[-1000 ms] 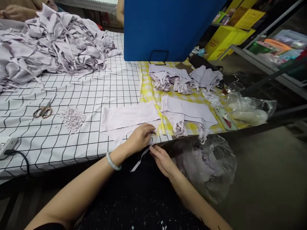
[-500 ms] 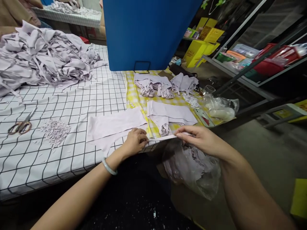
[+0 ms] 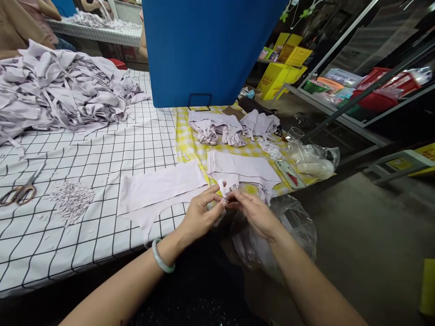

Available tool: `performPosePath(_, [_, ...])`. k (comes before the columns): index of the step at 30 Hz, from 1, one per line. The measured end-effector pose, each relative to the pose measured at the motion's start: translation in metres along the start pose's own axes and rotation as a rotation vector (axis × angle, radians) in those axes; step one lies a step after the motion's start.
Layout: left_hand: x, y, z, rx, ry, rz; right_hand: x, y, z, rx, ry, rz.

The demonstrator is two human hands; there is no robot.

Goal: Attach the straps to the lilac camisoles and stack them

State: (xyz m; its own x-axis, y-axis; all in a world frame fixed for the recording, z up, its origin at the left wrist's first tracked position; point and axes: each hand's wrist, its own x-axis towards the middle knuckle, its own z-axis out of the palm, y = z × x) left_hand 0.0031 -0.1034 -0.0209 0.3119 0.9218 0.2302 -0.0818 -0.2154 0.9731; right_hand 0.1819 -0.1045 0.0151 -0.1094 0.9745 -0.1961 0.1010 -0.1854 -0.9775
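My left hand (image 3: pixel 205 209), with a pale bracelet on its wrist, pinches a pale fabric strap (image 3: pixel 222 186) at the table's front edge. Close against it, my right hand (image 3: pixel 253 209) has its fingers bent together at the same strap; its fingertips are partly hidden. Left of my hands a flat pale fabric piece (image 3: pixel 163 185) with a thin curved strap lies on the checked cloth. Just beyond my right hand is a stack of folded fabric pieces (image 3: pixel 243 167) on yellow checked cloth.
Scissors (image 3: pixel 22 190) and small clippings (image 3: pixel 73 199) lie at left, below a large fabric heap (image 3: pixel 68 86). A blue panel (image 3: pixel 204 50) stands at the back. Clear plastic bags (image 3: pixel 316 160) are at right, another (image 3: pixel 288 226) below the edge. People sit behind, upper left.
My right hand has moved left to meet my left hand, which has moved slightly right. The strap, stretched between them before, is now bunched at their fingertips. The view has shifted slightly.
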Motion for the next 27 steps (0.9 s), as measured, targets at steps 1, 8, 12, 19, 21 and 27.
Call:
performPosePath(1, [-0.003,-0.005,0.001,0.046,-0.001,0.067,-0.002,0.003,0.008,0.064,-0.051,0.020])
performPosePath(8, [-0.019,-0.007,-0.006,0.199,0.124,0.173,0.004,-0.004,0.037,0.198,-0.108,0.021])
performPosePath(12, [-0.021,0.011,-0.022,0.006,0.212,-0.183,-0.004,0.001,0.043,0.006,-0.197,-0.016])
performPosePath(19, [-0.039,0.013,-0.030,0.202,0.114,-0.007,-0.024,0.017,0.065,-0.123,-0.262,0.064])
performPosePath(21, [-0.045,0.011,-0.031,0.274,0.092,0.039,-0.027,0.018,0.068,-0.200,-0.253,0.034])
performPosePath(27, [-0.023,-0.012,-0.069,0.556,0.099,0.110,0.003,0.016,0.075,-0.152,-0.143,0.153])
